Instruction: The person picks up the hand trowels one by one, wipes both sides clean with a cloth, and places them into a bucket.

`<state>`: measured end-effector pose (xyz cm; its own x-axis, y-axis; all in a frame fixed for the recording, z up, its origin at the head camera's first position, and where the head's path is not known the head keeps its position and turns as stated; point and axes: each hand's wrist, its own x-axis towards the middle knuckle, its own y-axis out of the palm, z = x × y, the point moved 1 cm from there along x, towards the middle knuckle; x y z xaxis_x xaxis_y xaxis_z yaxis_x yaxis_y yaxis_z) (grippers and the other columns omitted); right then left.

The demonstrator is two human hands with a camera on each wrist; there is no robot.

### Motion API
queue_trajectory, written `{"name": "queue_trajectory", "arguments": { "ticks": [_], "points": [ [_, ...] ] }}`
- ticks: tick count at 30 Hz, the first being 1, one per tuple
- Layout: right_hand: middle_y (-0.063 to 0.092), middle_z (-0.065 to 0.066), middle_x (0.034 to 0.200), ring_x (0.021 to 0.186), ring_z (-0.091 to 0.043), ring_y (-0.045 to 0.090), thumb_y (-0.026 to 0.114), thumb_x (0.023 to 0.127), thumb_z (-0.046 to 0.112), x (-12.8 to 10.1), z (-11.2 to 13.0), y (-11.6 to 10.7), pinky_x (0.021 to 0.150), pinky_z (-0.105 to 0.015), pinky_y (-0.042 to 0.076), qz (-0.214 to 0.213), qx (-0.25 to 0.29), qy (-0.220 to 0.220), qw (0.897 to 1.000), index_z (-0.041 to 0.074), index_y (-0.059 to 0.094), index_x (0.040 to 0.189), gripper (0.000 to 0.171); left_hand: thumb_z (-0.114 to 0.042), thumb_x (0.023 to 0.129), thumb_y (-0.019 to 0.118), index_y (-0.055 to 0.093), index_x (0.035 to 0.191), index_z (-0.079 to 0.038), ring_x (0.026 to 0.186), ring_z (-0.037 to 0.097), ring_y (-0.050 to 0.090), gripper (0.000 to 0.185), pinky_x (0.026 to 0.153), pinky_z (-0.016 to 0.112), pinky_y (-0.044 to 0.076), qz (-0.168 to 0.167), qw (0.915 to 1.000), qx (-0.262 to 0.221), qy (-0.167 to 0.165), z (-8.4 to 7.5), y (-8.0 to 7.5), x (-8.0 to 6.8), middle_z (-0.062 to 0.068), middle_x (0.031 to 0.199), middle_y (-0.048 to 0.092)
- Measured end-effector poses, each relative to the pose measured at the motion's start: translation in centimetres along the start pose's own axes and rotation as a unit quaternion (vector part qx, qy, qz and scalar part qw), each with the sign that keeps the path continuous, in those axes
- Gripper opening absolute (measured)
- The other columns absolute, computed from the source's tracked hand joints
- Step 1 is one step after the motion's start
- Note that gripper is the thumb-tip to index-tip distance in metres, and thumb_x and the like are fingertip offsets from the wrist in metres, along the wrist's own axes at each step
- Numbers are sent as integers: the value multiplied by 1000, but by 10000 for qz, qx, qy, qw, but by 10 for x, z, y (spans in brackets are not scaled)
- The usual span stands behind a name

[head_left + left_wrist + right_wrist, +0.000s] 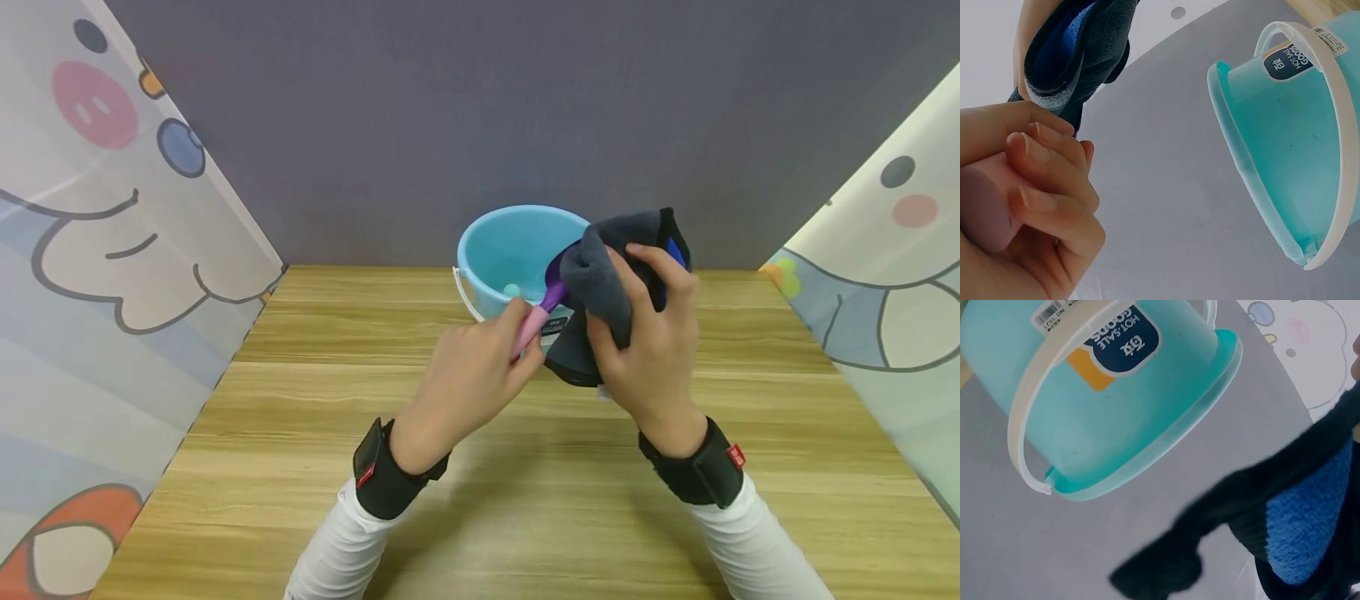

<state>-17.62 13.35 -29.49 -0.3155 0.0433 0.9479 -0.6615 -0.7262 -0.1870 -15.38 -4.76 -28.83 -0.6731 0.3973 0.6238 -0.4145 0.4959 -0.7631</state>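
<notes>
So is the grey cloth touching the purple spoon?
Touching. In the head view the grey cloth, gripped by the right hand, wraps over the purple spoon, whose pink handle the left hand holds.

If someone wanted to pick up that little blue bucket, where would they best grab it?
Probably by the white handle of the bucket, reaching from the near left: it hangs down against the bucket's front wall there, while both hands and the cloth crowd its right side.
</notes>
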Motion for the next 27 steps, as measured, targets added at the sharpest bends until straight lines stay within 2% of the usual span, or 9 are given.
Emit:
{"name": "queue_trajectory", "arguments": {
  "ticks": [7,15,27],
  "points": [
    [49,-16,124,112,-39,47,56,87,34,4,-2,-4,95,-45,40,-142,-36,163,9998,10,64,118,40,-19,84,57,47,85,-13,42,9,34,12,40,23,24,-4,10000,40,7,1,0,0,-7,54,29],
    [51,-14,125,114,-36,47,57,84,31,5,-7,-6,95,-45,40,-239,-150,153,9995,14,64,120,40,-19,83,57,47,83,-13,42,10,33,11,40,23,24,5,10000,56,-22,1,-1,0,-7,54,29],
    [51,-12,126,116,-33,47,57,84,33,4,-11,-8,96,-44,40,-262,-281,182,9991,15,64,121,41,-22,85,58,55,96,-12,42,9,36,15,39,23,26,85,9996,-104,-257,3,-2,0,-7,52,34]
  ]
}}
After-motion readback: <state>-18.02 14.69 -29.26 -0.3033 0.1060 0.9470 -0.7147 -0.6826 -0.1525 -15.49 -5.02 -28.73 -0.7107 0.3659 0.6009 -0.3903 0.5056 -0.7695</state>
